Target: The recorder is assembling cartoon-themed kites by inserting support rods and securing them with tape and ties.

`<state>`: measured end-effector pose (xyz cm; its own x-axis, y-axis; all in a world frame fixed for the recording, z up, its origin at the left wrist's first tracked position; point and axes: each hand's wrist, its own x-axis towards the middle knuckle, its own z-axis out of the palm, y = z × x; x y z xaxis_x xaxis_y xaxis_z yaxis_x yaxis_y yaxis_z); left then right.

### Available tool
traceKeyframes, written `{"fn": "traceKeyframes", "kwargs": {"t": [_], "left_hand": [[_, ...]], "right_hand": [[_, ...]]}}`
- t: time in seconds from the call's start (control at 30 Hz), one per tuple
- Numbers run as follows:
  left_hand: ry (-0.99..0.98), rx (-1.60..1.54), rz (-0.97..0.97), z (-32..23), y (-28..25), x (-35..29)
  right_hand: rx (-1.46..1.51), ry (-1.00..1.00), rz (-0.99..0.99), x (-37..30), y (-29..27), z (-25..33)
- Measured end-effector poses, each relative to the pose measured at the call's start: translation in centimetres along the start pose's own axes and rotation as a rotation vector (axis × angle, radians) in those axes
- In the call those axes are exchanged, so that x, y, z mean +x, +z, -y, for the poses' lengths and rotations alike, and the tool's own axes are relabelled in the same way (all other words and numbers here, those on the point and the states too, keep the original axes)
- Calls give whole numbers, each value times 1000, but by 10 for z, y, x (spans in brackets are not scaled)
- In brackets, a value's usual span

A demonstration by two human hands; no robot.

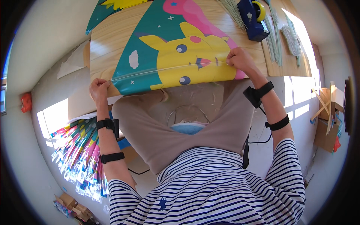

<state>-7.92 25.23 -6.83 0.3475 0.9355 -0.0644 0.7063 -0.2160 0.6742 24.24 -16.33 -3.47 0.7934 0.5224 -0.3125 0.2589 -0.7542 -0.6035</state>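
A thin, glossy printed sheet [165, 63] in teal, yellow and pink, with a cartoon face, lies across the table, its near edge at the table's front. A narrow pale line crosses it from hand to hand; whether this is a fold, a strip or a thin rod I cannot tell. My left hand [99, 88] pinches the sheet's left corner, where the line ends. Over the yellow part, my right hand [240, 60] is closed in a pinch at the line's right end. Its fingertips hide what lies between them.
A dark blue tape dispenser [252, 18] with a yellow roll stands at the far right of the wooden table [107, 48]. Thin pale rods [275, 41] and a clear bag [289, 39] lie beyond it. Several bagged colourful packets [80, 153] are heaped low at left. Cardboard boxes [326, 131] stand right.
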Motion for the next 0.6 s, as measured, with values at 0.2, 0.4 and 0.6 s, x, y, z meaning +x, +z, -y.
{"fn": "traceKeyframes", "kwargs": {"t": [0.2,0.4,0.6], "left_hand": [[26,-29,15,9,1,5],[55,-59,10,18,3,8],[149,38,-101,6,0,-8]], "right_hand": [[-19,-12,0,3,1,-2],[37,-20,10,4,1,-6],[58,14,31,1,-2,2]]}}
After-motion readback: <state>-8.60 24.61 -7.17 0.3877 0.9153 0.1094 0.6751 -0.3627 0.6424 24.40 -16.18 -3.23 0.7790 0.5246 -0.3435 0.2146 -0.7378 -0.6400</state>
